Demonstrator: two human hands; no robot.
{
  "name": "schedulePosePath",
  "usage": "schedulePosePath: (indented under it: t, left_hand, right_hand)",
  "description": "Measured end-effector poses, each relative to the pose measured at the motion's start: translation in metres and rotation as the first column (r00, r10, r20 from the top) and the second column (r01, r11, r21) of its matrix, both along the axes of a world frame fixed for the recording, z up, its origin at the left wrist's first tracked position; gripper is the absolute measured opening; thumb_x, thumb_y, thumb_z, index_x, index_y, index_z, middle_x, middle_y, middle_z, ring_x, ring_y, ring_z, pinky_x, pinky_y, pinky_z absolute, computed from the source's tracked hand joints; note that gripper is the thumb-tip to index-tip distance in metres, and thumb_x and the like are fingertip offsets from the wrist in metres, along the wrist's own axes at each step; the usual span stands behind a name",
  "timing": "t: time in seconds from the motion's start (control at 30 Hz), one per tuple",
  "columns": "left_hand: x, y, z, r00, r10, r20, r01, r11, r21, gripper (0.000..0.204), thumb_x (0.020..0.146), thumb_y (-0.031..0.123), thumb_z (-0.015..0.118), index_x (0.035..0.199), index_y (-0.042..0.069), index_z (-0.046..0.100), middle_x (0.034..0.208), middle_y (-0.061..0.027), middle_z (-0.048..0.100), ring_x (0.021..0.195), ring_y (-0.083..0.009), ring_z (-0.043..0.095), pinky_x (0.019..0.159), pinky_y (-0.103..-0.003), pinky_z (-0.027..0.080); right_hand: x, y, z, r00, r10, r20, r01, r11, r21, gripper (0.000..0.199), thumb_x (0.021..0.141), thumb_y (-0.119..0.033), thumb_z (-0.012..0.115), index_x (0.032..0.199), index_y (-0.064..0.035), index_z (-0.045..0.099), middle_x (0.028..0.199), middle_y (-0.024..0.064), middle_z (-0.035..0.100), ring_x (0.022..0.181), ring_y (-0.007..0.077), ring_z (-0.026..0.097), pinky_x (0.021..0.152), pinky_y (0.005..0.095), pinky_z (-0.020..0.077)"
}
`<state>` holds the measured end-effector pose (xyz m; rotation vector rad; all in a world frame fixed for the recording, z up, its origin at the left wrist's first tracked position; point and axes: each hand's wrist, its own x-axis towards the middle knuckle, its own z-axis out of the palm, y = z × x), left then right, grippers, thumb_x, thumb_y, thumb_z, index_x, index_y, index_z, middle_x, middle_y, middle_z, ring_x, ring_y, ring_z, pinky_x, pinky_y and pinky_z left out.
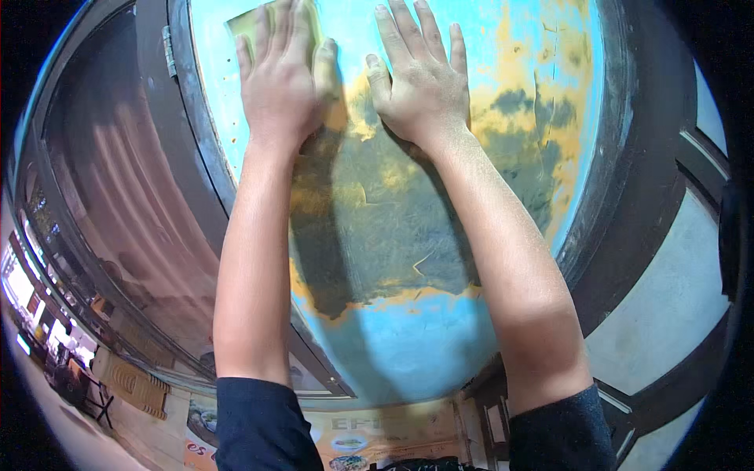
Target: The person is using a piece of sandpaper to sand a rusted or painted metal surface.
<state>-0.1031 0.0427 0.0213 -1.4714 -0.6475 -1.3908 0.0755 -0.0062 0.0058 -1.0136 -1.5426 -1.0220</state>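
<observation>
Head view. A large light-blue painted panel (pixel 408 345), worn through to yellow and grey at its middle, fills the centre within a dark frame (pixel 620 196). Both forearms rise from the lower edge to the panel's upper part. The left hand (pixel 279 74) lies flat, fingers extended and close together, pressing a small yellowish abrasive sheet (pixel 243 23) against the panel's upper left. The right hand (pixel 420 78) lies flat just right of it, fingers slightly spread, holding nothing. Sanding here probably goes best with even palm pressure and overlapping strokes, working from the bared patch out toward the blue margin. The sheet is mostly hidden under the left hand; its material is a guess. The panel's top is cut off.
</observation>
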Motion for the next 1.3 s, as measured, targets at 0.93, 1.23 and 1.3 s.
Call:
schedulePosePath:
  t: [0.93,1.23,1.3]
  left_hand:
    - [-0.009,-0.003,-0.039,0.986,-0.002,0.165,0.021,0.994,-0.110,0.066,0.103,0.043,0.052,0.157,0.006,0.042,0.169,-0.0108,0.031,0.157,-0.0393,0.020,0.125,-0.059,0.014]
    - [0.003,-0.011,-0.055,0.979,0.013,-0.201,-0.039,0.991,-0.126,0.061,0.096,0.041,0.061,0.149,0.013,0.055,0.166,-0.0006,0.040,0.157,-0.0307,0.025,0.125,-0.060,0.016]
    - [-0.010,-0.011,-0.051,0.985,0.001,-0.174,-0.023,0.992,-0.121,0.061,0.097,0.038,0.062,0.152,0.013,0.052,0.166,-0.0020,0.039,0.157,-0.0314,0.026,0.125,-0.059,0.017]
  right_hand:
    - [-0.001,0.001,-0.002,1.000,-0.007,-0.003,0.007,1.000,0.017,0.065,0.101,-0.037,0.044,0.158,-0.0067,0.038,0.169,0.0111,0.029,0.157,0.0307,0.023,0.128,0.0533,0.0124]
    - [0.002,0.004,-0.002,1.000,-0.017,-0.013,0.017,0.999,0.030,0.065,0.100,-0.038,0.045,0.158,-0.0081,0.040,0.169,0.0108,0.030,0.157,0.0307,0.024,0.128,0.0525,0.0131]
    - [-0.001,0.003,-0.002,0.998,0.047,-0.035,-0.047,0.999,0.004,0.064,0.101,-0.038,0.045,0.158,-0.0081,0.040,0.168,0.0110,0.031,0.157,0.0310,0.025,0.128,0.0527,0.0136]
